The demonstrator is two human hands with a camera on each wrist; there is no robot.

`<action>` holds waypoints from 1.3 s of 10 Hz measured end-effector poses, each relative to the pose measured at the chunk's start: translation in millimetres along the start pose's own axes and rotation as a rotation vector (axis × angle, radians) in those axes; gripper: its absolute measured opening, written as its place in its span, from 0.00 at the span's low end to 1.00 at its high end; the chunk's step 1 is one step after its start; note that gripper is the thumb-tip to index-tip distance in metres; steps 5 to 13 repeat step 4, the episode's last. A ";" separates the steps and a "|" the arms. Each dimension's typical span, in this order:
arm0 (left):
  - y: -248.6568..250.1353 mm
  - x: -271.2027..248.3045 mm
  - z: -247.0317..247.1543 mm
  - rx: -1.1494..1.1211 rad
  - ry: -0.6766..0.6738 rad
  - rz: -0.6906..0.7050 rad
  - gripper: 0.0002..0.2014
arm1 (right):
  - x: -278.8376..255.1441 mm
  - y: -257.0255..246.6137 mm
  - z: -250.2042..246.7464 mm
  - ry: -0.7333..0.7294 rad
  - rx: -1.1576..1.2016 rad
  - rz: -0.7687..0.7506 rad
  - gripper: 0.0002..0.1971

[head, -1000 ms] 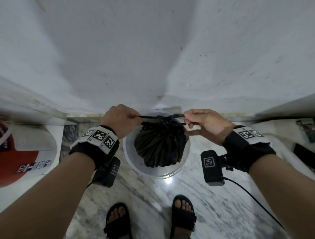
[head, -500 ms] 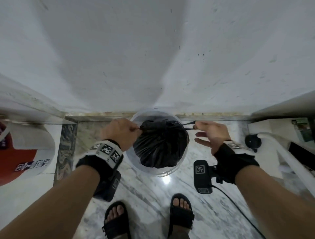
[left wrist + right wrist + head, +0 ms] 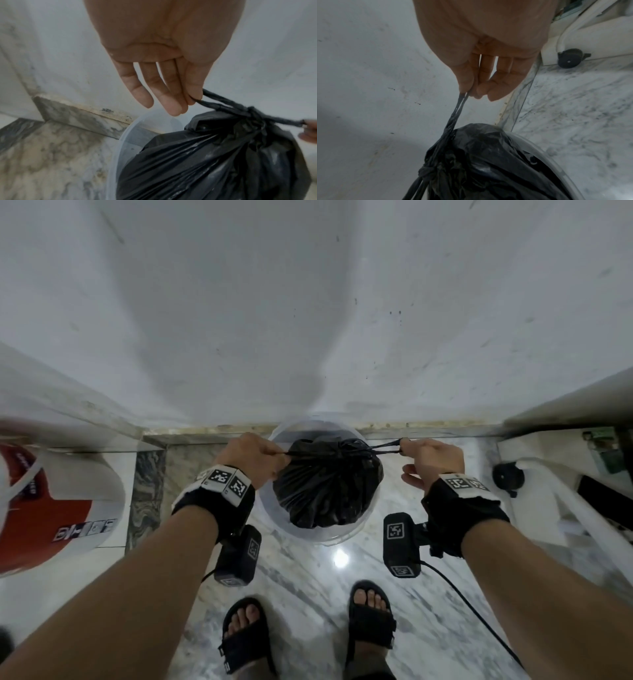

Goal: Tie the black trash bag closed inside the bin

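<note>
A black trash bag (image 3: 325, 491) sits gathered inside a round translucent bin (image 3: 342, 537) on the floor against the wall. A knot (image 3: 255, 113) cinches its top. My left hand (image 3: 255, 455) pinches the left drawstring end (image 3: 211, 102) between thumb and forefinger, the other fingers hanging straight. My right hand (image 3: 428, 457) pinches the right drawstring end (image 3: 460, 106) the same way. The two strands are pulled taut, away from each other, over the bag. In the right wrist view the bag (image 3: 484, 162) and knot (image 3: 426, 171) lie below my fingers.
A white wall (image 3: 308, 320) rises right behind the bin. A red and white container (image 3: 51, 501) stands at the left. White furniture with a black caster (image 3: 508, 479) is at the right. My sandalled feet (image 3: 308, 635) stand on the marble floor (image 3: 308, 583). A cable (image 3: 472, 604) trails from my right wrist.
Both hands have dropped lower and spread farther apart, drawing the strands tight. The bag has sunk deeper into the bin and its gathered top has closed into a knot.
</note>
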State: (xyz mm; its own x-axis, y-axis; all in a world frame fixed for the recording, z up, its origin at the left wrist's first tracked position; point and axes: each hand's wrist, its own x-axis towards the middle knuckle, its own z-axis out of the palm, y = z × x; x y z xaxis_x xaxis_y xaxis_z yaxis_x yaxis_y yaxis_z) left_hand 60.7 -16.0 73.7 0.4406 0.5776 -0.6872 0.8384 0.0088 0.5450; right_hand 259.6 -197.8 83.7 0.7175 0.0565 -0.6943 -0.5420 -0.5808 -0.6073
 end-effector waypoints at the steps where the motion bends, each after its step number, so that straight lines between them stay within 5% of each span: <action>1: -0.7 -5.3 -3.3 -0.151 0.009 -0.033 0.05 | -5.0 -7.0 2.2 -0.028 0.018 -0.020 0.08; 4: 11.9 -33.3 -13.6 -0.234 -0.013 -0.049 0.13 | -28.3 -19.4 -14.6 -0.150 -0.027 -0.049 0.07; 13: 11.9 -33.3 -13.6 -0.234 -0.013 -0.049 0.13 | -28.3 -19.4 -14.6 -0.150 -0.027 -0.049 0.07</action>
